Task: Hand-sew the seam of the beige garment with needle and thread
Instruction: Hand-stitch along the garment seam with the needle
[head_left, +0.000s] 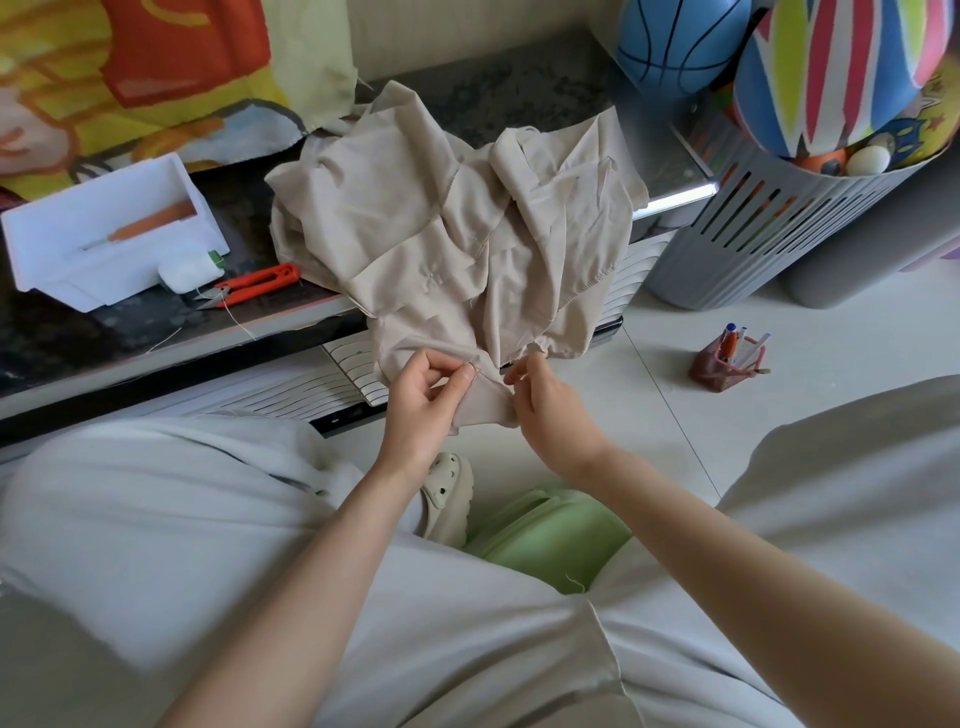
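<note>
Beige crumpled cloth garment (447, 228) lies heaped on the dark speckled desk (156, 332), its lower edge hanging off where the left hand (421, 405) and right hand (545, 405) each pinch the seam between curled fingers, a stretch best held taut and flat for even stitches; needle unseen.

Garment (447, 218) I held was plain beige; my trousers (156, 519) were pale grey.
Tray (104, 260): white; tool (156, 219) in it was orange-handled.
Thread spool (189, 270): white.
Snips (260, 280): red-orange.
Tabletop (519, 98): dark, speckled.
Basketball (675, 47): blue, black lines.
Big ball (841, 67): pink, green and white stripes on blue.
Basket (753, 234): grey.
Stool (550, 535): light green.
</note>
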